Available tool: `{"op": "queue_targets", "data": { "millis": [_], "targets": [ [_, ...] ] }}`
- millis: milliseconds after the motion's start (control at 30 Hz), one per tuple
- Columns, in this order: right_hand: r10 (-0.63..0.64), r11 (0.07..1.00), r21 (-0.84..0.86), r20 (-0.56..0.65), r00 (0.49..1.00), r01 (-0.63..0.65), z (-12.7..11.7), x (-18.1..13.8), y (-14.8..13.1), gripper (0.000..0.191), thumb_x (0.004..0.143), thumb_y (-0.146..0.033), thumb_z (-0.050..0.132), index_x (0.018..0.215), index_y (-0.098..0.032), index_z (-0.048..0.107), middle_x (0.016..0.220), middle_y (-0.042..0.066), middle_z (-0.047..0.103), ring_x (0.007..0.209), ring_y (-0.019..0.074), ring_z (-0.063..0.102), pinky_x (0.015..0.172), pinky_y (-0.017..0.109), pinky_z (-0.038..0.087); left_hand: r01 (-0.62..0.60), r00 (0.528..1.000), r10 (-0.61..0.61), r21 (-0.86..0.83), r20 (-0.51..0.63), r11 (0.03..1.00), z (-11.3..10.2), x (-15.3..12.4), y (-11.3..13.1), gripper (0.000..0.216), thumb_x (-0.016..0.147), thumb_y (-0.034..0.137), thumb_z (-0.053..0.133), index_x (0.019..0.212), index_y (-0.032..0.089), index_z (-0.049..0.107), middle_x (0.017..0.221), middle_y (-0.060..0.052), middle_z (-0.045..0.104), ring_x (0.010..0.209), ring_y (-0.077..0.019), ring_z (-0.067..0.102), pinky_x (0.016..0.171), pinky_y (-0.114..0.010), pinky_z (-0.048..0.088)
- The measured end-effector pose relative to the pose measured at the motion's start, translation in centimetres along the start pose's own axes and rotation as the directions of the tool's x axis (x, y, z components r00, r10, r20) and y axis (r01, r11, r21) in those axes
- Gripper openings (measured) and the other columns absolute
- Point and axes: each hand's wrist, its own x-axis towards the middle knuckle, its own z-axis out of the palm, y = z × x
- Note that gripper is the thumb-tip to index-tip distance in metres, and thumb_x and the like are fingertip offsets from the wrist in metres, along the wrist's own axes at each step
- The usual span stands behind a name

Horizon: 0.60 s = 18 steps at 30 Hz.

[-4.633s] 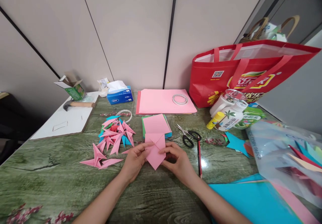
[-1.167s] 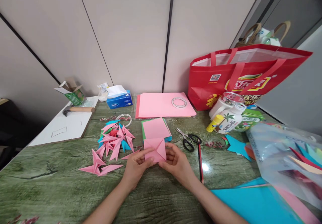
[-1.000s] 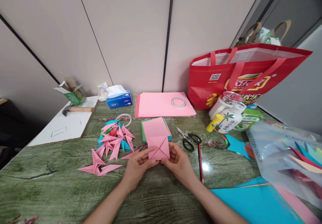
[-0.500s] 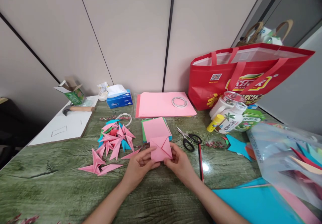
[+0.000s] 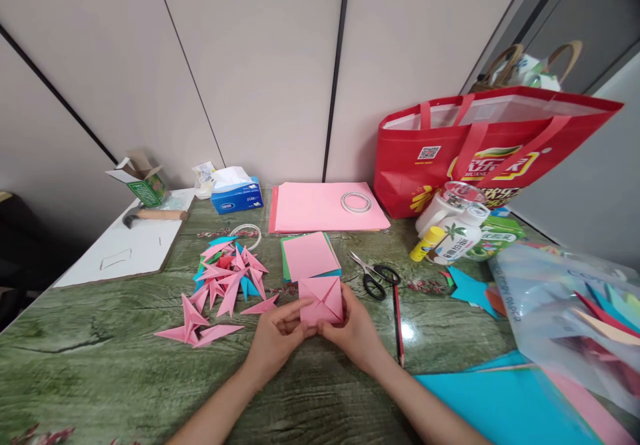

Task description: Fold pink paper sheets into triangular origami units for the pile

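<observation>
A folded pink paper square [image 5: 321, 298] with diagonal creases is held between both hands just above the green table [image 5: 100, 372]. My left hand [image 5: 275, 338] pinches its lower left edge with fingers curled. My right hand [image 5: 353, 329] grips its lower right corner and side. Behind the fold lies a small stack of pink and green squares [image 5: 309, 256]. To the left is a pile of folded pink and blue paper pieces [image 5: 225, 282].
Scissors [image 5: 373, 276] and a red pencil [image 5: 397, 322] lie right of my hands. Large pink sheets [image 5: 320, 206] with a tape ring, a tissue box [image 5: 237, 196], a red bag [image 5: 480, 145], a glue stick [image 5: 426, 244], a plastic bag [image 5: 570, 312] and blue sheets [image 5: 500, 405] surround the area.
The pink paper went from a longer pointed shape to a compact square, and it has turned slightly and shifted right in my hands. Both hands stay closed on it.
</observation>
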Motion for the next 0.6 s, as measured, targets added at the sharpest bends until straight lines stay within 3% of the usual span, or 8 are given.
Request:
{"op": "queue_targets", "data": {
  "millis": [100, 200, 400, 500, 600],
  "targets": [
    [0.086, 0.965, 0.238, 0.104, 0.991, -0.109, -0.2, 0.3, 0.1, 0.061, 0.059, -0.009, 0.056, 0.115, -0.020, 0.034, 0.092, 0.004, 0.062, 0.073, 0.0179, 0.061, 0.064, 0.033, 0.052, 0.015, 0.999, -0.016, -0.039, -0.030, 0.999, -0.3, 0.2, -0.1, 0.037, 0.060, 0.019, 0.070, 0.097, 0.016, 0.065, 0.081, -0.004, 0.072, 0.074, -0.0202, 0.067, 0.080, -0.037, 0.050],
    [0.083, 0.939, 0.324, 0.108, 0.991, -0.114, -0.4, 0.4, -0.1, 0.056, 0.060, -0.011, 0.060, 0.110, -0.022, 0.037, 0.080, 0.000, 0.062, 0.070, 0.0160, 0.061, 0.063, 0.031, 0.053, 0.002, 0.997, -0.004, -0.030, -0.081, 1.000, -0.5, 0.3, -0.1, 0.040, 0.060, 0.018, 0.070, 0.099, 0.016, 0.064, 0.089, -0.005, 0.071, 0.075, -0.0198, 0.066, 0.080, -0.036, 0.050],
    [0.039, 0.958, 0.284, 0.023, 0.999, -0.044, -0.6, 0.4, -0.1, 0.025, 0.060, -0.021, 0.068, 0.078, -0.020, 0.051, 0.073, -0.001, 0.059, 0.068, 0.0142, 0.059, 0.064, 0.028, 0.052, -0.092, 0.994, 0.094, 0.036, -0.055, 0.995, -0.2, 0.3, 0.6, 0.065, 0.063, 0.018, 0.067, 0.124, 0.021, 0.045, 0.118, -0.009, 0.057, 0.084, -0.0212, 0.064, 0.077, -0.036, 0.051],
    [0.052, 0.965, 0.252, 0.068, 0.996, -0.067, -0.5, 0.3, -0.1, 0.021, 0.061, -0.025, 0.068, 0.077, -0.018, 0.055, 0.069, -0.001, 0.060, 0.065, 0.0144, 0.059, 0.064, 0.029, 0.052, -0.147, 0.983, 0.162, 0.157, -0.085, 0.977, -0.2, 0.2, 0.9, 0.059, 0.061, 0.017, 0.068, 0.118, 0.022, 0.052, 0.111, -0.005, 0.062, 0.087, -0.0217, 0.062, 0.076, -0.033, 0.051],
    [0.046, 0.973, 0.222, 0.105, 0.993, -0.069, -0.5, 0.0, -0.2, 0.021, 0.062, -0.024, 0.067, 0.079, -0.019, 0.056, 0.068, -0.001, 0.061, 0.063, 0.0138, 0.059, 0.061, 0.027, 0.051, -0.095, 0.988, 0.114, 0.180, -0.101, 0.979, -0.5, 0.3, 0.8, 0.041, 0.060, 0.019, 0.070, 0.101, 0.022, 0.065, 0.096, -0.003, 0.068, 0.083, -0.0220, 0.062, 0.075, -0.034, 0.051]
  ]
}}
